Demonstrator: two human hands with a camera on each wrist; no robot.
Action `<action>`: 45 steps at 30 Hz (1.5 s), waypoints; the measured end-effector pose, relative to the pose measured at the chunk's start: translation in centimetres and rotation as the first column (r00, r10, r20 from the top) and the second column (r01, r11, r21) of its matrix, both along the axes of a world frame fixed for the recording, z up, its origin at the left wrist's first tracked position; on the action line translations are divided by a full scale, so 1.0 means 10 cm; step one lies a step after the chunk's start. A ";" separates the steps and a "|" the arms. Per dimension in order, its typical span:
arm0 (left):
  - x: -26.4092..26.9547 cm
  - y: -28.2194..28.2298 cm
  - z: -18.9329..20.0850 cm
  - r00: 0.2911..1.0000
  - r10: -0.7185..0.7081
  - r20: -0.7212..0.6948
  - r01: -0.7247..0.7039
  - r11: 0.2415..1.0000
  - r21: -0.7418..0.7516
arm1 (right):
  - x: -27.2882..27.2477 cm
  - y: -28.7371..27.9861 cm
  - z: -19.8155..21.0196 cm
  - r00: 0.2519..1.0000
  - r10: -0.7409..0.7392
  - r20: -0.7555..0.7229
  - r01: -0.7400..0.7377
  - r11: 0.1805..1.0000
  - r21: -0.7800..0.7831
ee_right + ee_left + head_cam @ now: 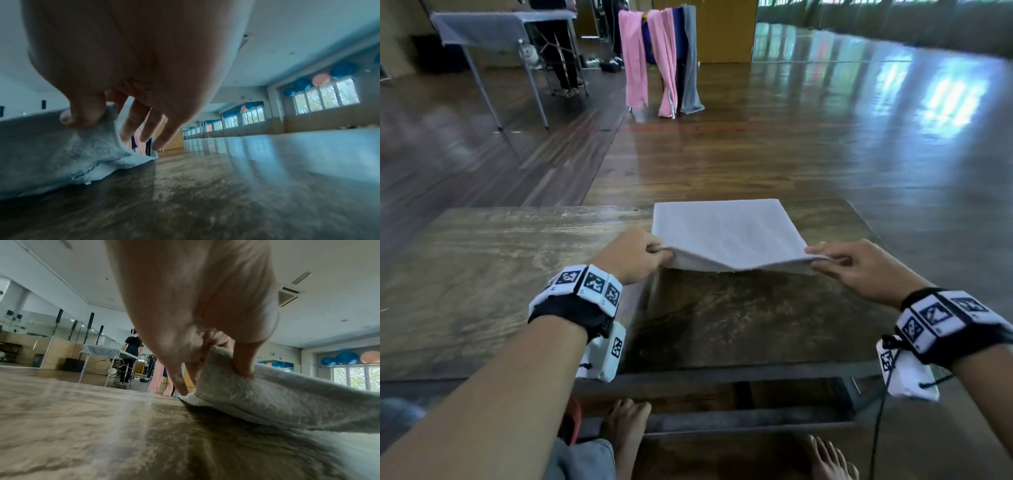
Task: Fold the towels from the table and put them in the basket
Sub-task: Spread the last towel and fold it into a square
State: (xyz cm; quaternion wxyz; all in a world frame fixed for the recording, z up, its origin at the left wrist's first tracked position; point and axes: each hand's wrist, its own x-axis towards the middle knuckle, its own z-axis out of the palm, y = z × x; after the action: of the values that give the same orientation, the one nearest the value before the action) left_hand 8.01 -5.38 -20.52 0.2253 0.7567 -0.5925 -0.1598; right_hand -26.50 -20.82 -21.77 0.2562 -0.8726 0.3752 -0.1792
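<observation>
Left hand (635, 254): thumb and curled fingers pinch the near left corner of the towel, raised off the wood.
Right hand (859, 265): thumb and forefinger pinch the near right corner; the other fingers (148, 128) hang extended, holding nothing.
Towel (726, 233): pale grey terry, fluffy nap, folded to a flat rectangle on the far right part of the table; near edge sags between both grips.
Table (500, 274): dark, worn, streaked wood.
Rack towels (635, 58): pink and grey, hanging beyond.
</observation>
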 end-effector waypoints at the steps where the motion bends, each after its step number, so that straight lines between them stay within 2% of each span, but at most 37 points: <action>1: -0.04 0.04 0.02 1.000 -0.011 -0.005 0.011 1.000 -0.006 | -0.05 0.04 0.01 0.998 -0.026 0.058 0.024 1.000 0.019; 5: -0.11 0.17 0.07 0.999 -0.021 -0.030 0.022 0.999 0.039 | -0.17 0.14 0.08 0.988 -0.034 0.150 0.015 0.992 0.125; 7: -0.10 0.20 0.10 0.994 -0.018 -0.107 0.032 0.991 0.127 | -0.20 0.20 0.14 0.995 0.010 0.096 -0.039 0.951 0.305; 9: -0.10 0.24 0.12 0.963 -0.006 -0.269 0.074 0.967 0.244 | -0.24 0.26 0.19 0.997 0.073 -0.011 -0.056 0.852 0.520; 11: -0.11 0.28 0.14 0.926 0.012 -0.377 0.113 0.945 0.308 | -0.26 0.28 0.19 0.995 0.080 -0.060 -0.030 0.813 0.582; 13: -0.09 0.27 0.12 0.941 0.006 -0.338 0.088 0.961 0.264 | -0.24 0.24 0.15 1.000 -0.015 -0.009 0.017 0.869 0.495; 15: -0.08 0.24 0.07 0.977 -0.010 -0.212 0.041 0.990 0.139 | -0.19 0.18 0.09 0.995 -0.072 0.065 0.048 0.950 0.309; 17: -0.11 0.19 -0.02 0.994 -0.019 -0.112 0.023 0.999 0.032 | -0.14 0.13 0.02 0.999 -0.052 0.017 0.050 0.996 0.079; 19: -0.19 0.17 -0.09 0.998 -0.033 -0.048 0.035 0.999 0.026 | -0.08 0.13 -0.04 0.996 -0.028 -0.086 0.028 1.000 0.009; 23: -0.26 0.07 -0.12 0.995 -0.088 0.055 0.073 0.970 0.232 | 0.03 0.17 -0.11 0.938 0.102 -0.333 -0.082 0.994 0.074; 27: -0.29 -0.01 0.09 0.983 -0.153 0.099 0.094 0.890 0.446 | 0.03 0.09 0.08 0.915 0.127 -0.384 -0.063 0.982 0.176; 29: -0.29 -0.01 0.17 0.976 -0.186 0.115 0.103 0.854 0.510 | 0.04 0.06 0.16 0.918 0.168 -0.359 -0.088 0.969 0.230; 31: -0.31 0.00 0.21 0.980 -0.170 0.098 0.106 0.880 0.464 | 0.06 0.05 0.16 0.963 0.096 -0.252 -0.059 0.987 0.151; 34: -0.35 -0.04 0.18 0.998 -0.044 0.049 0.035 0.985 0.170 | 0.12 0.01 0.05 0.995 -0.085 -0.052 0.080 0.993 -0.089; 36: -0.33 -0.06 0.12 1.000 0.013 0.023 -0.014 0.999 0.034 | 0.14 -0.02 -0.04 0.992 -0.114 -0.051 0.108 0.987 -0.117; 38: -0.28 -0.04 0.01 1.000 -0.001 0.016 0.000 0.998 0.061 | 0.13 -0.03 -0.15 0.981 -0.069 -0.179 0.057 0.996 -0.072; 41: -0.22 0.00 -0.06 0.997 -0.038 0.061 0.023 0.971 0.238 | 0.12 -0.07 -0.16 0.931 -0.008 -0.364 0.021 0.999 0.031; 45: -0.17 -0.04 0.10 0.995 -0.077 0.065 0.040 0.895 0.444 | 0.09 -0.14 0.11 0.882 0.145 -0.449 -0.029 0.967 0.255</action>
State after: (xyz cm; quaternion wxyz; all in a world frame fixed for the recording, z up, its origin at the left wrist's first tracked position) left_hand 6.27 -5.82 -19.48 0.0183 0.7757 -0.5720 -0.2660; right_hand -25.63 -22.23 -20.62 0.2707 -0.8685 0.4046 0.0932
